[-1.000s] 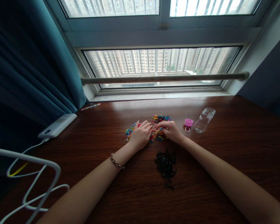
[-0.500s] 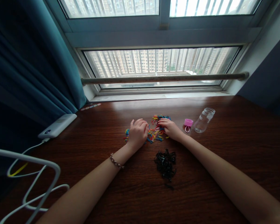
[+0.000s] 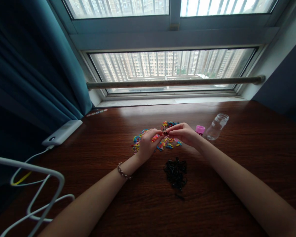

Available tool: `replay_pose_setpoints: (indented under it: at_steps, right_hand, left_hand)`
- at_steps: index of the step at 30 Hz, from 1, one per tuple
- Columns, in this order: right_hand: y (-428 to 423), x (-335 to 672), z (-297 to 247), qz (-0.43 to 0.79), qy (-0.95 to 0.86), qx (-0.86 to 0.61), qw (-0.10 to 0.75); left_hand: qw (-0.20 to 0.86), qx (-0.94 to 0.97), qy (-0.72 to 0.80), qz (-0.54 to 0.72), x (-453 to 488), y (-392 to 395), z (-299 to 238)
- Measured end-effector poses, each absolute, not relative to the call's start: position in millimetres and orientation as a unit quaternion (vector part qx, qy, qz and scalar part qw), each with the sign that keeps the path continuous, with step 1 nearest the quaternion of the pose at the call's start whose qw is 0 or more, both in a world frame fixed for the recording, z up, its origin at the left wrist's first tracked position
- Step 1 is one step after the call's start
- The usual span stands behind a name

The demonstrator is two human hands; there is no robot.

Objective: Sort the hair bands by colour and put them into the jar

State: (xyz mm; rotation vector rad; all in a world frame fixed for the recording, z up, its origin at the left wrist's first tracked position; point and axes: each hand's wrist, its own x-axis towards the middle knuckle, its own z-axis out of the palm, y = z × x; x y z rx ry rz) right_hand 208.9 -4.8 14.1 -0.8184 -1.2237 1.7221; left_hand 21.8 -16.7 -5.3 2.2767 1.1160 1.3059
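My left hand and my right hand meet over a spread of small coloured rubber bands. Between their pinched fingertips is a small black rubber band, held from both sides. Part of the coloured spread lies under and behind my left hand, hidden by it. Closer to me, between my forearms, lies a heap of black rubber bands, with a few strands trailing off its near end.
Right of my right hand stand a pink cap, partly hidden, and a clear bottle lying tilted on the brown table. At left are a white power bank, looped white cables and a blue curtain. A window is behind.
My right hand has lifted and turned from the coloured bands toward my left hand. My left hand's fingers have opened out to meet it, and a black rubber band now shows between them.
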Motion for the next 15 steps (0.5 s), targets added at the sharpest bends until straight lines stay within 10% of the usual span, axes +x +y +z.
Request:
replay_pose_setpoints:
  at_steps: [15]
  right_hand:
    - [-8, 215, 35, 0.596, -0.637, -0.360, 0.331]
  left_hand:
    - [0.433, 0.656, 0.370, 0.495, 35, -25, -1]
